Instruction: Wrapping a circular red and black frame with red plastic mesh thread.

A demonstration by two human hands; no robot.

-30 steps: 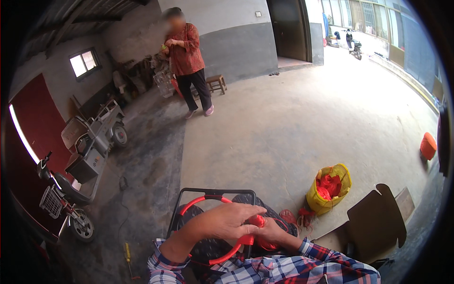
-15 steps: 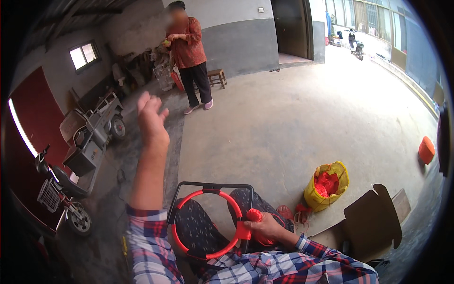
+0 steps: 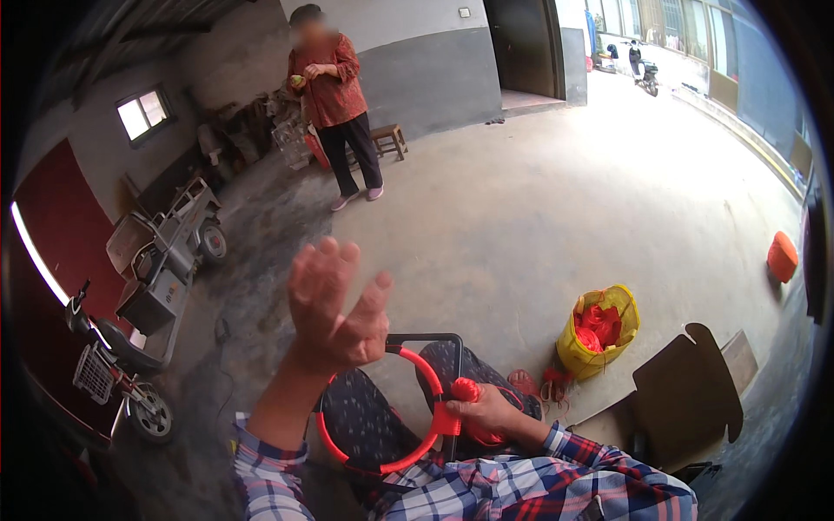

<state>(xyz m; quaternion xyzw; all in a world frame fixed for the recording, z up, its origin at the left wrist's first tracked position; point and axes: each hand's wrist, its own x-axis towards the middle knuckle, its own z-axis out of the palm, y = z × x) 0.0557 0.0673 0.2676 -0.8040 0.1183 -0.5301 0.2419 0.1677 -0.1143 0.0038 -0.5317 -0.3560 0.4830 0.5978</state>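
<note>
A round ring (image 3: 423, 451) wrapped in red cord, with short black stretches showing, lies over my lap. It is set in a black frame (image 3: 439, 337) with rounded corners. My right hand (image 3: 491, 412) is closed at the ring's right side, with a bundle of red cord (image 3: 466, 389) poking out above its fingers. More red cord hangs under that hand. Raised above the frame's left side, my left hand (image 3: 339, 304) has its fingers apart and nothing visible in it; it hides the ring's upper left part.
A yellow bag (image 3: 598, 334) of red material stands at right front, with an open cardboard box (image 3: 686, 391) nearer me. An orange object (image 3: 782, 257) sits far right. Another person (image 3: 326, 95) stands beyond, near a wooden stool (image 3: 389, 139). A cargo tricycle (image 3: 169, 260) and a bike (image 3: 122, 373) are left.
My left hand has come down and to the right, from raised outward to over the ring and frame. My right hand stays at the ring. The view has shifted slightly.
</note>
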